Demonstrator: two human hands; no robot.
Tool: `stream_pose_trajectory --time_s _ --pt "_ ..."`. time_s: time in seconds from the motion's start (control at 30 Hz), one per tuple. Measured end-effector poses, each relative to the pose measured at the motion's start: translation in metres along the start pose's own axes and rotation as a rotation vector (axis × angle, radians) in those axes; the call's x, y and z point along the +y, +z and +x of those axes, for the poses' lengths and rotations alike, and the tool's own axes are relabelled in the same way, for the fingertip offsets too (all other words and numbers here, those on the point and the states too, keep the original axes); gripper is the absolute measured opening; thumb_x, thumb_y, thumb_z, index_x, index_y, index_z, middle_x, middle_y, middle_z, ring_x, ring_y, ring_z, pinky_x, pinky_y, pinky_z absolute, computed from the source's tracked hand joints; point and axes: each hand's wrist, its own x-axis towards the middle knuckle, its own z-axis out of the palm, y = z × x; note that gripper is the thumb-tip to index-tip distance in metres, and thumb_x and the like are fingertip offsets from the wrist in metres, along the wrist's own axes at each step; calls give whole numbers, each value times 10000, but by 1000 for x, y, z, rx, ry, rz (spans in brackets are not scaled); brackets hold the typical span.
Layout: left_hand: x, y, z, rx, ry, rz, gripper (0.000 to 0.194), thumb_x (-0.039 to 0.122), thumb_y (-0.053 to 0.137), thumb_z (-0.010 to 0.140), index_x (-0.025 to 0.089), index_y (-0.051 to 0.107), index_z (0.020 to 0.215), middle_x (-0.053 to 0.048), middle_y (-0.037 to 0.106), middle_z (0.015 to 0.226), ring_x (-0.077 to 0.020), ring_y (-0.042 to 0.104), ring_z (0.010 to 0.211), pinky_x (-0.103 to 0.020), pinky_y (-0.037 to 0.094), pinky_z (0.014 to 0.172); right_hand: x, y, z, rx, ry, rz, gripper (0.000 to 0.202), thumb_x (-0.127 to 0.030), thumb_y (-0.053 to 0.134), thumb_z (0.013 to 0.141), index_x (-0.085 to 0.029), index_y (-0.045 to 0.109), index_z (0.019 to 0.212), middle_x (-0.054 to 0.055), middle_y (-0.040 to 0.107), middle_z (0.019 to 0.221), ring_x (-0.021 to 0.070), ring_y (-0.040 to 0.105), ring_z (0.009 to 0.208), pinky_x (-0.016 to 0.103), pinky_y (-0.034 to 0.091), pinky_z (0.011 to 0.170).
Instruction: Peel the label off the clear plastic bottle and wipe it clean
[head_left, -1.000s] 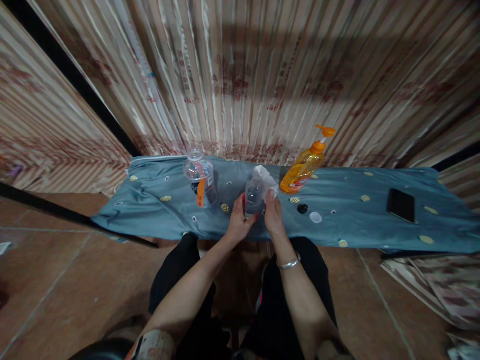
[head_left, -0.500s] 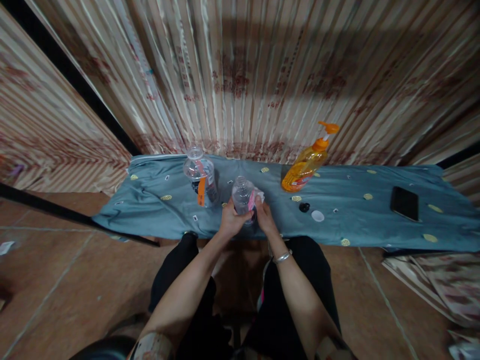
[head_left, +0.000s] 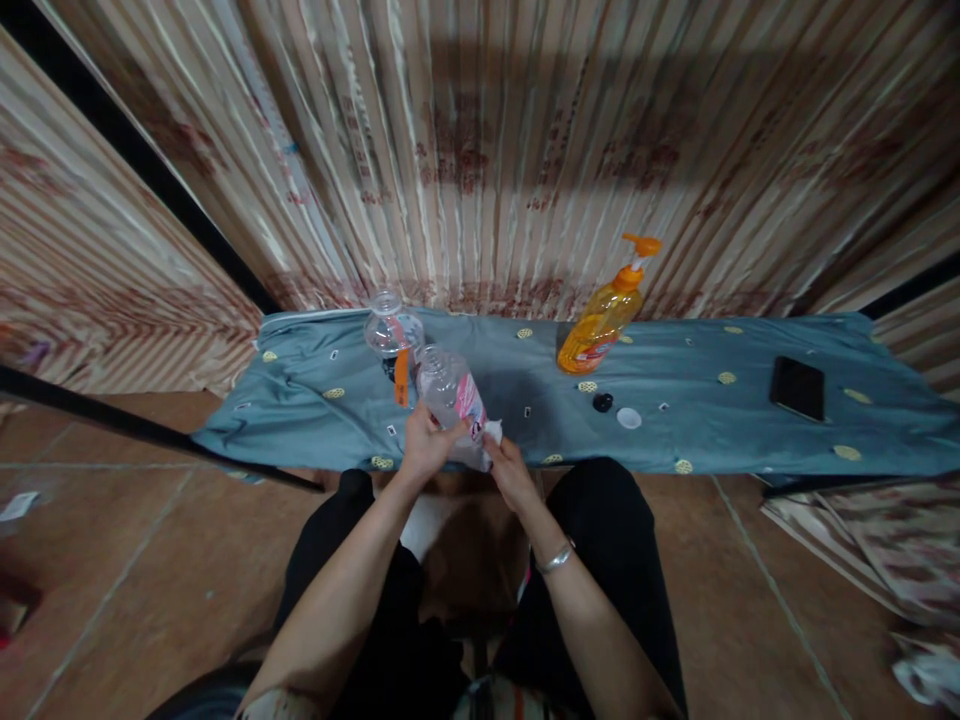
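Observation:
My left hand [head_left: 431,440] is wrapped round the side of a clear plastic bottle [head_left: 444,378] without a cap. The bottle leans to the left over the cloth's front edge, its pink and white label [head_left: 471,402] facing right. Pinched in my right hand [head_left: 512,470] is a crumpled white tissue [head_left: 492,431], held against the bottle's lower right side. Just behind and left stands a second uncapped clear bottle [head_left: 388,335] with an orange strip on its label, partly covered by the first one.
An orange pump bottle [head_left: 600,325] stands right of centre on the blue cloth [head_left: 697,380]. In front of it lie a black cap [head_left: 602,402] and a white cap [head_left: 629,418]. A black phone [head_left: 798,388] rests at the right. A striped curtain [head_left: 480,160] hangs behind.
The held bottle has shifted left and tipped, with its label turned more into view. My right hand has moved lower along it with the tissue. The camera view has shifted slightly.

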Motion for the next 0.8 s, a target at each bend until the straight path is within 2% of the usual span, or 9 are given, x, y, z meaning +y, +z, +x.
stream_pose_trajectory --time_s 0.13,0.27,0.37,0.43,0.53,0.6,0.67,0.77,0.8 --pt "-2 -3 2 9 3 32 355 345 792 577 158 607 814 -40 694 801 -193 641 723 -336 514 727 -3 -10 -12 -34 34 -42 496 -591 708 677 -166 712 933 33 728 838 192 646 782 315 512 741" --pt "-5 -4 7 35 1 52 362 321 791 578 155 609 845 -53 706 843 -216 660 781 -357 524 764 -16 -30 3 10 1 -49 454 -538 720 671 -175 693 943 32 730 829 187 649 760 303 517 711" --pt "-9 -4 10 54 1 48 410 305 790 573 154 596 901 -60 714 878 -218 670 791 -358 533 767 -31 -46 30 60 -54 -105 477 -522 655 714 -184 662 1051 70 736 938 232 673 848 374 541 773" --pt "-11 -4 12 59 -1 44 449 307 791 565 153 590 935 -53 714 861 -213 669 759 -353 538 740 -41 -58 49 114 -159 -269 483 -510 566 779 -174 649 1115 100 722 1029 258 666 956 431 529 864" --pt "-14 -3 12 58 -2 49 453 304 788 563 149 593 941 -51 714 842 -210 664 736 -348 536 723 -52 -70 64 129 -284 -434 466 -431 543 817 -173 634 1196 110 652 1238 252 566 1204 451 391 1084" --pt "-14 -3 12 51 1 53 443 299 780 572 144 599 946 -60 717 863 -209 664 747 -342 532 732 -56 -73 61 48 -368 -606 444 -407 482 865 -193 626 1226 97 628 1292 237 548 1238 459 357 1117" --pt "-13 -3 11 42 6 56 436 302 775 582 139 604 948 -69 720 893 -209 665 774 -338 527 752 -56 -69 48 -109 -435 -748 407 -397 448 902 -229 633 1223 77 636 1289 224 563 1228 458 368 1112" --pt "-13 -2 11 34 7 63 431 319 777 584 135 614 939 -73 719 905 -215 665 809 -342 522 783 -55 -62 28 -340 -561 -889 409 -409 520 897 -251 608 1263 84 592 1355 240 506 1300 460 352 1122" --pt "-13 -2 11 36 4 65 435 323 781 578 133 617 935 -73 719 900 -218 665 812 -345 521 785 -54 -61 25 -346 -570 -908 417 -416 504 910 -260 586 1288 84 589 1357 239 512 1293 461 363 1113"
